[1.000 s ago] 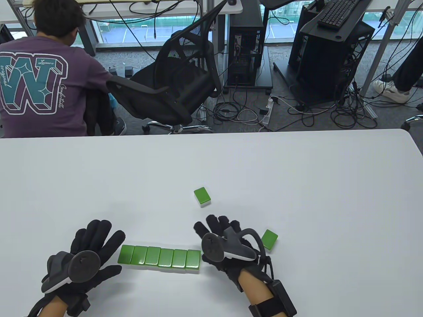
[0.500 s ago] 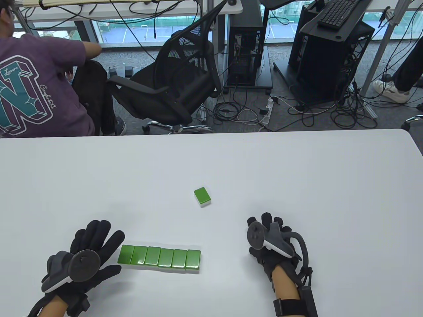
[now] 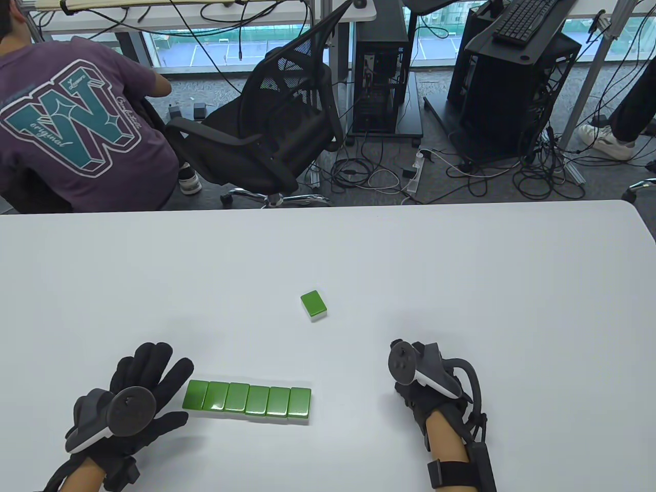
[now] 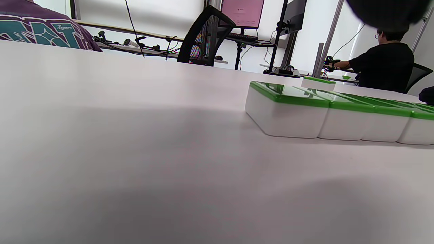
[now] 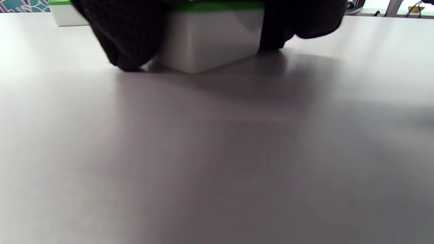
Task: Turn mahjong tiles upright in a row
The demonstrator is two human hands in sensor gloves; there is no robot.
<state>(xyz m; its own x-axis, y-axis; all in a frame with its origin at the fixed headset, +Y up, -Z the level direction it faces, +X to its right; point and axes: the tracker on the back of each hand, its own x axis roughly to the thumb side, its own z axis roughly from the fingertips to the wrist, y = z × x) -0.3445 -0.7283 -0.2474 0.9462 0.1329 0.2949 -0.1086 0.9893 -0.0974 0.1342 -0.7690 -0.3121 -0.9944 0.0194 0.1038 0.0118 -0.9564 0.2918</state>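
Note:
Several green-backed mahjong tiles lie flat, touching, in a row [image 3: 247, 401] near the table's front; the row also shows in the left wrist view [image 4: 339, 115]. My left hand [image 3: 151, 366] rests flat with fingers spread just left of the row. One loose tile [image 3: 313, 304] lies flat farther back, also seen in the left wrist view [image 4: 318, 83]. My right hand [image 3: 417, 369] is to the right of the row and covers another tile. In the right wrist view that tile [image 5: 210, 37] lies flat on the table with my fingers [image 5: 129, 40] gripping both of its sides.
The white table [image 3: 461, 266] reaches back to its far edge. Beyond it are a black office chair [image 3: 266, 133], a seated person in a purple shirt [image 3: 77, 133], and computer towers with cables on the floor.
My right hand moved right, away from the row's right end, onto the loose tile at the right, and its fingers closed around it. The left hand and the row have not moved.

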